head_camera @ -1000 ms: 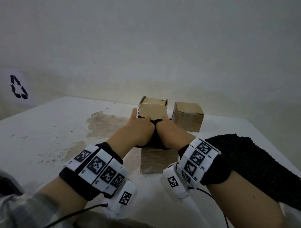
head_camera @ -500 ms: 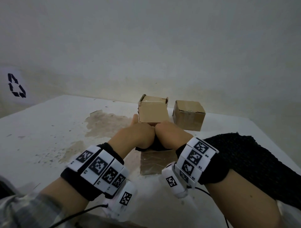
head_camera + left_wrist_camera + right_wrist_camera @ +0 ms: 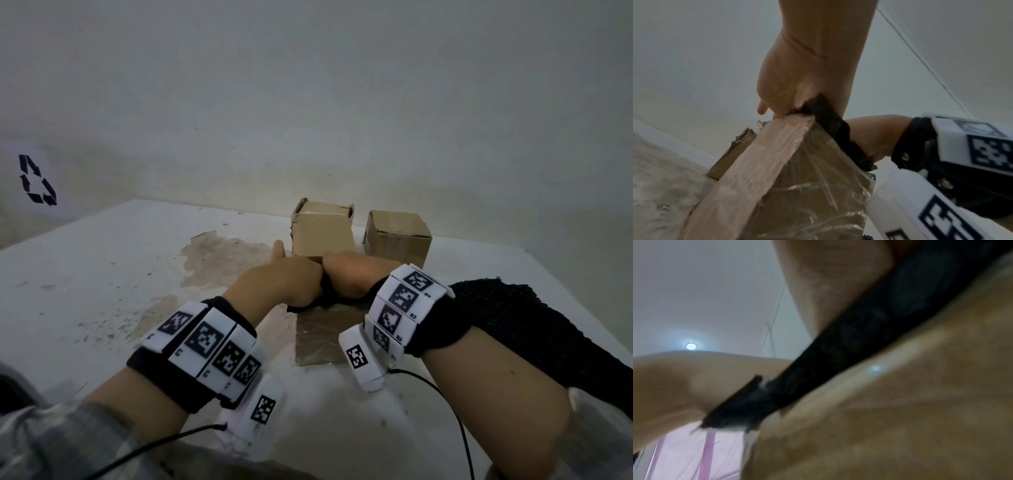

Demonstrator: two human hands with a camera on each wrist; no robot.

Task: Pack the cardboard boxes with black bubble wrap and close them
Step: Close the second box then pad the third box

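Note:
A small cardboard box [image 3: 317,339] stands open on the white table [image 3: 102,274] in front of me, its front face under clear tape [image 3: 807,203]. Black bubble wrap [image 3: 327,294] fills its mouth, and an edge of it sticks out over the rim [image 3: 838,129]. My left hand [image 3: 287,284] and right hand [image 3: 352,277] press down on the wrap side by side, knuckles touching. Most fingers are hidden inside the box. The left little finger [image 3: 278,250] lies straight outside the left wall. In the right wrist view the wrap [image 3: 838,353] is a blurred dark band against the cardboard.
A second cardboard box [image 3: 322,233] stands right behind my hands, and a closed one [image 3: 397,236] is at the back right. A large loose sheet of black bubble wrap [image 3: 534,329] lies under my right forearm. A brown stain [image 3: 222,257] marks the table on the left.
Both hands have pushed forward and down into the box. Less black wrap shows between and below them than a second ago.

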